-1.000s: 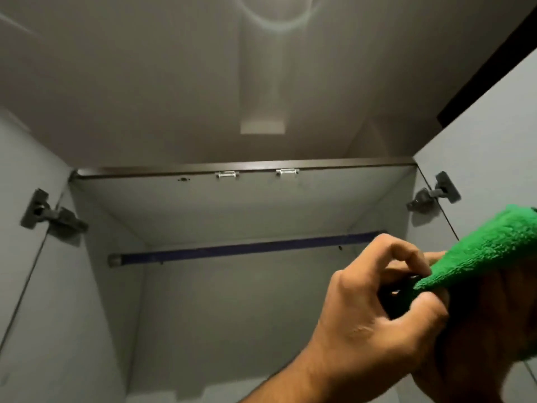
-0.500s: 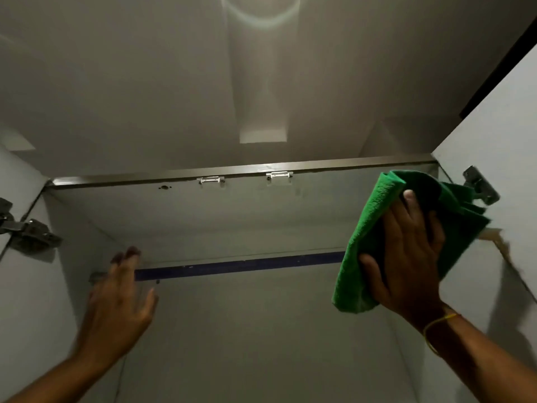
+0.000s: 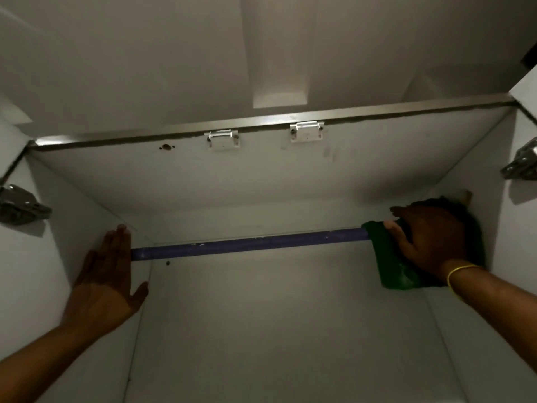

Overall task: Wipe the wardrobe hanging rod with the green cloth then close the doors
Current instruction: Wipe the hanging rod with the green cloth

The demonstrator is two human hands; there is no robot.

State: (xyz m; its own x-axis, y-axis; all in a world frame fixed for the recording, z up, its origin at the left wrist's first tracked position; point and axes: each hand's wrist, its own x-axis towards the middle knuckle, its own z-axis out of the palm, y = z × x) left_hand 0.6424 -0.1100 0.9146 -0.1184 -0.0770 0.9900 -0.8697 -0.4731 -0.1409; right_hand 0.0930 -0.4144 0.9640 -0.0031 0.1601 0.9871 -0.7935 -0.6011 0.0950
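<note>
Head cam, looking up into the open wardrobe. The hanging rod (image 3: pixel 250 244), blue-purple, is running across the back near the top panel (image 3: pixel 261 173). The right hand (image 3: pixel 427 239) is gripping the green cloth (image 3: pixel 392 269) wrapped round the rod's right end, right up by the right side wall (image 3: pixel 505 228); fingers curling over the top of the rod, thumb on the cloth's near side, cloth hanging down below the hand w/ a yellow band (image 3: pixel 462 271) on the wrist. The left hand (image 3: pixel 107 274) is lying open and flat against the left side wall (image 3: pixel 58 257), fingertips just beside the rod's left end, holding nothing. Hinges (image 3: pixel 23 203) are showing on both sides, doors open. Two small metal catches (image 3: pixel 222 138) are sitting under the front edge of the top panel.
</note>
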